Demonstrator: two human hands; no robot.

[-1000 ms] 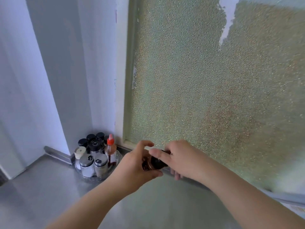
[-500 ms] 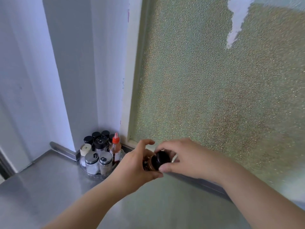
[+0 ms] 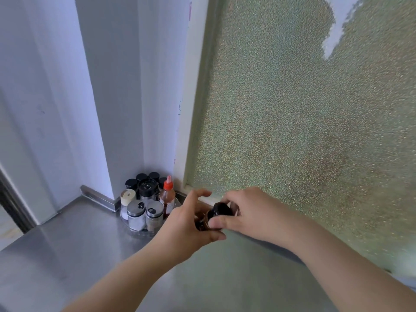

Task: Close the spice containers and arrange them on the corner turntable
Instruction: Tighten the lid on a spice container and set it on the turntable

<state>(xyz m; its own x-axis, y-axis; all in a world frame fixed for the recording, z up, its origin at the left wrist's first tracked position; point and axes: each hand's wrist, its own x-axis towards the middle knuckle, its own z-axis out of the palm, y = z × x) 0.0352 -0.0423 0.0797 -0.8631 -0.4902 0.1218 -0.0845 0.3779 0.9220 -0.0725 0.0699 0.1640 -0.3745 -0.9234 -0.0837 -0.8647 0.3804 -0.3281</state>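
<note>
1. Gripping the jar (image 3: 202, 220) in my left hand (image 3: 186, 224), fingers wrapped round its body, I hold it above the counter (image 3: 78, 248), just right of the turntable (image 3: 137, 233).
2. My right hand (image 3: 245, 212) pinches the black cap (image 3: 219, 210) between thumb and fingers; capping is the step in hand.
3. Whether the cap is fully seated I cannot tell; my hands hide the neck.
4. Next, I judge: finish tightening, then find a gap among the crowded bottles (image 3: 144, 206).

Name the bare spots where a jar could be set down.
Free: steel counter left of and in front of the turntable, and near the forearms. Crowded: the turntable, packed with jars and the sauce bottle.
</note>
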